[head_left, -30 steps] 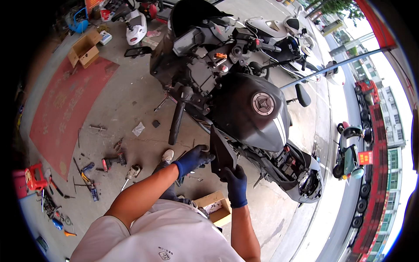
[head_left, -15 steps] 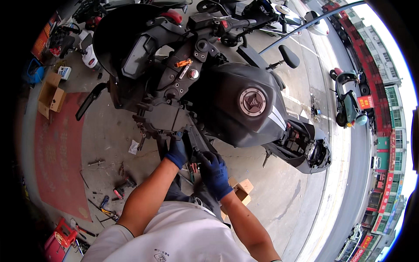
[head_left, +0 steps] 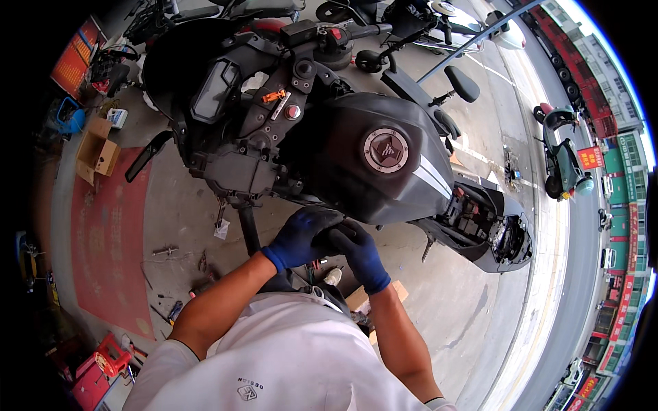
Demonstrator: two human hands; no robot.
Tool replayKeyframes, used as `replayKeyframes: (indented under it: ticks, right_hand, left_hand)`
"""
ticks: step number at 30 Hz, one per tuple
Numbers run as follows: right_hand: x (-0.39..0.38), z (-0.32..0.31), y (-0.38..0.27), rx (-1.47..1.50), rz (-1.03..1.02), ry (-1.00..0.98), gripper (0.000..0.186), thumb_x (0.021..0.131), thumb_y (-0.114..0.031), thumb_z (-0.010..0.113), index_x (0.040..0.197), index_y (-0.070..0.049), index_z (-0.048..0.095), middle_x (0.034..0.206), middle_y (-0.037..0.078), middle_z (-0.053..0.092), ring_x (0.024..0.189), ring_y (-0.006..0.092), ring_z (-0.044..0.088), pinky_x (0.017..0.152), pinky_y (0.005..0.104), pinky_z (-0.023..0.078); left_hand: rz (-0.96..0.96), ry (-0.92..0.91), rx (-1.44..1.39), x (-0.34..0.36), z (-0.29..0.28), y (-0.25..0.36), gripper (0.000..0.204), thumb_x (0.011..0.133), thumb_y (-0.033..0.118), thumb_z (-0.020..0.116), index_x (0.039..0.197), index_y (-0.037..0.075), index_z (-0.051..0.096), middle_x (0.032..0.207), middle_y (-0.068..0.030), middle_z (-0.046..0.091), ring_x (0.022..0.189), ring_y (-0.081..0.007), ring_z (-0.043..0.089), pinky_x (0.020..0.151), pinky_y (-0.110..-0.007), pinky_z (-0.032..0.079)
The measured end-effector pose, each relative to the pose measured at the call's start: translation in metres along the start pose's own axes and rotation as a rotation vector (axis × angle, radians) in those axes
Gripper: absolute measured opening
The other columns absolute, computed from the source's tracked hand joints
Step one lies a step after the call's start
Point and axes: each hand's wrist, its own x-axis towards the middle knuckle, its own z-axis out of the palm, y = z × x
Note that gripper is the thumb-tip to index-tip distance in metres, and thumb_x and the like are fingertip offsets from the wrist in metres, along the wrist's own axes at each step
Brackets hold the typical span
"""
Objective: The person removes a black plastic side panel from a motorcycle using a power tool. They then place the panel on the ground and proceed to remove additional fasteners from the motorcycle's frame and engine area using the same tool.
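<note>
1. Head view, the hands: the left hand (head_left: 301, 240) and the right hand (head_left: 359, 255), both in blue gloves, meet in front of the body, nearly touching, with fingers curled around a dark part (head_left: 327, 240).
2. Head view, the held part: it lies between the two palms, just right of the left hand and just left of the right hand, so neither is clearly nearer. Gloves cover most of it; I cannot tell its long axis.
3. Head view, the main relation: the motorcycle's black fuel tank (head_left: 411, 198) stands just beyond both hands and to their right, its near side closest to the fingertips. A black handlebar grip (head_left: 248, 230) lies just left of the left hand.
4. Head view, containers: a cardboard box (head_left: 357, 299) sits below the right wrist, partly hidden by the forearm; its contents cannot be made out. Well left of the left hand stands another carton (head_left: 98, 152), flaps raised, inside unclear. Right of the right hand, the uncovered tail section (head_left: 474, 207) holds reddish and dark components.
</note>
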Motion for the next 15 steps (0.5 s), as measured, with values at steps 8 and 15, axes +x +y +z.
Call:
replayKeyframes:
  ticks: [8,15]
  right_hand:
    - [0.007,-0.033,0.01,0.226,-0.123,-0.104,0.032,0.092,-0.011,0.055,0.122,-0.001,0.056,0.115,0.012,0.062,0.104,0.0208,0.061,0.09,0.0392,0.052]
    - [0.033,-0.032,0.043,0.31,0.202,-0.065,0.031,0.094,-0.016,0.055,0.122,-0.004,0.056,0.108,0.01,0.063,0.098,0.0221,0.062,0.086,0.0405,0.053]
  left_hand:
    - [-0.872,0.482,-0.326,-0.054,0.02,-0.016,0.071,0.078,0.027,0.077,0.135,0.004,0.042,0.129,-0.0182,0.051,0.112,-0.0283,0.055,0.097,-0.039,0.044]
    - [-1.013,0.571,-1.193,-0.054,0.035,-0.045,0.022,0.089,0.006,0.06,0.111,0.007,0.059,0.105,-0.0049,0.063,0.095,-0.0147,0.062,0.083,-0.033,0.055]
